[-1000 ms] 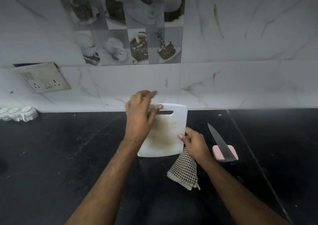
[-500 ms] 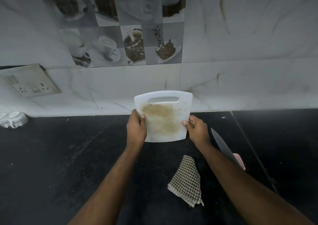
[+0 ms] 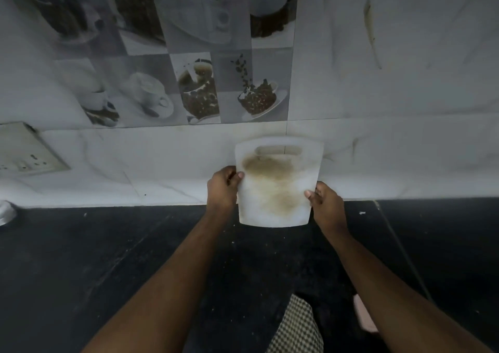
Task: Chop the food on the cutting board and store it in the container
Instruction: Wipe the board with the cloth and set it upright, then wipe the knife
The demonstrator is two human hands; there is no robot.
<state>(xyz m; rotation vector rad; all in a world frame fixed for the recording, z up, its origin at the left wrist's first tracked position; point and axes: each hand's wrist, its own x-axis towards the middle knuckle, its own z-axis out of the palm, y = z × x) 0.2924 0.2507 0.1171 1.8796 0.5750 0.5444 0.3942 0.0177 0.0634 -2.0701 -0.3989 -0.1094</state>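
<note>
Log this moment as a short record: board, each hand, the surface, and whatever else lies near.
board: white cutting board, brown stain across its face, handle slot at the top, held up in front of the tiled wall
left hand: left hand grips the board's left edge
right hand: right hand grips the board's right edge
food on board: none visible
surface: black countertop
nearby: checkered cloth and a pink object, on the countertop

The cutting board [image 3: 278,187] is white with a brownish-yellow stain across its middle. The countertop [image 3: 108,258] is black, flecked with pale specks. Near, a cloth [image 3: 298,328] shows a fine black-and-white check, and a pink handle [image 3: 364,315] sits right of it. The far wall [image 3: 405,82] is white-grey marble pattern; a tile panel [image 3: 189,55] shows brown coffee beans and white cups.
</note>
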